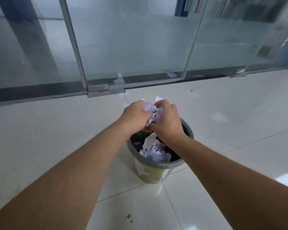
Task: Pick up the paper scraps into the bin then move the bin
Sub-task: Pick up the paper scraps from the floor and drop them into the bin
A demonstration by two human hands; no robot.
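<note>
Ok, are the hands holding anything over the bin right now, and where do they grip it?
Both the left hand and the right hand hold one wad of paper scraps, pressed between them from either side, above the bin.

I can read no text, label, brand or number anywhere; the pale patches on the bin at 6 o'clock are too blurred to make out.
</note>
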